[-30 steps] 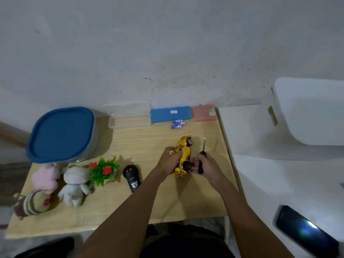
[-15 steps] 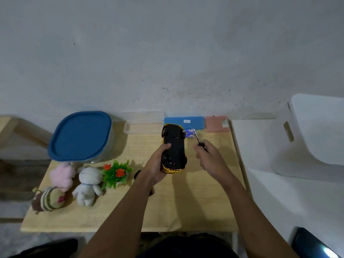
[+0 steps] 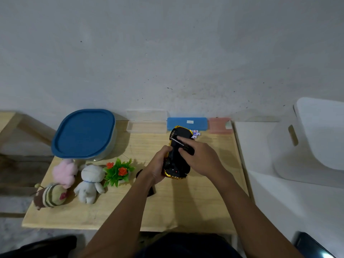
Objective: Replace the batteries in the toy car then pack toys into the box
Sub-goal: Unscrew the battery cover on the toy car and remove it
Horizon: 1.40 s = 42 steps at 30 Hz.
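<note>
The yellow toy car (image 3: 177, 161) is held upside down above the wooden table (image 3: 186, 205), its black underside facing me. My left hand (image 3: 158, 166) grips its left side. My right hand (image 3: 202, 158) lies over the underside, holding a small screwdriver (image 3: 183, 145) whose metal shaft points left across the car's bottom. Loose batteries (image 3: 195, 134) lie just behind the car. The box with a blue lid (image 3: 83, 134) sits closed at the back left. Three plush toys (image 3: 89, 181) stand at the front left. The black remote (image 3: 151, 189) is mostly hidden under my left forearm.
A small fake plant with red flowers (image 3: 118, 171) stands beside the plush toys. A clear case (image 3: 147, 121), a blue case (image 3: 187, 122) and a pink case (image 3: 219, 124) line the wall. A white stool (image 3: 312, 138) stands on the right; a phone (image 3: 314, 247) lies bottom right.
My right hand has moved left onto the car's underside and the screwdriver shaft now lies across it. The car stays upside down in my left hand.
</note>
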Available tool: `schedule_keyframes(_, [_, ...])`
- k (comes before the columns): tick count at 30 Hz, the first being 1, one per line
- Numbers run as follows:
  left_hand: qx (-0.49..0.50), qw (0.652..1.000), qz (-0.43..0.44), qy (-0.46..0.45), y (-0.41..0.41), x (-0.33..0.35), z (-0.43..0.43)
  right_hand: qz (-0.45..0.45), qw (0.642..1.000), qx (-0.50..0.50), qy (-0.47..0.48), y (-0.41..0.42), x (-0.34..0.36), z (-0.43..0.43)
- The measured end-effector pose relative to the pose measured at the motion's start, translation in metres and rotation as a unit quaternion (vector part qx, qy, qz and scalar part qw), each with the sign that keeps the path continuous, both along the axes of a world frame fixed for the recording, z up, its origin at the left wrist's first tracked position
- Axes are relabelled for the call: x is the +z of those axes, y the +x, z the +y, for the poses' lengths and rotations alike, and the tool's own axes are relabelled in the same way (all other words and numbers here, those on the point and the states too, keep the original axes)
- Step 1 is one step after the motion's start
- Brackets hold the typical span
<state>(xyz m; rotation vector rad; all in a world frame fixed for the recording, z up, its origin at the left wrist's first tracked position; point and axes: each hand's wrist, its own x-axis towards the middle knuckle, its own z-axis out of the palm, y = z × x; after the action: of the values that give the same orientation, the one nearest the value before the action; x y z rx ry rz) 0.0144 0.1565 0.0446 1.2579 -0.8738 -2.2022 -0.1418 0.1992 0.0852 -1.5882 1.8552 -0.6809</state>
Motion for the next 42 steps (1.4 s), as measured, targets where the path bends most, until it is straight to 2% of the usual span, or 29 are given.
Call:
schedule_keyframes(4, [0.011,1.000,-0.011,-0.007,-0.001,0.003,0.000,0.007,1.000,-0.004,-0.017,0.003,-0.001,-0.003])
schedule_keyframes(11, [0.023,0.999,-0.034,-0.033,-0.003,0.007,0.001,-0.096,0.995,-0.009,-0.018,0.005,0.001,-0.011])
schedule_keyframes(23, [-0.043,0.996,-0.009,-0.079,0.003,0.022,-0.009,-0.141,0.989,0.020,0.033,0.000,0.007,-0.019])
schedule_keyframes(30, [-0.003,0.995,-0.014,-0.097,0.007,0.021,-0.020,-0.272,0.960,-0.007,0.066,-0.014,0.008,-0.005])
schedule_keyframes(34, [0.022,0.995,0.008,-0.094,0.014,0.016,-0.024,-0.237,0.966,-0.009,0.099,-0.028,0.010,0.002])
schedule_keyframes(42, [0.015,0.993,0.009,-0.118,0.012,0.019,-0.024,-0.184,0.980,-0.011,0.080,-0.026,0.021,0.000])
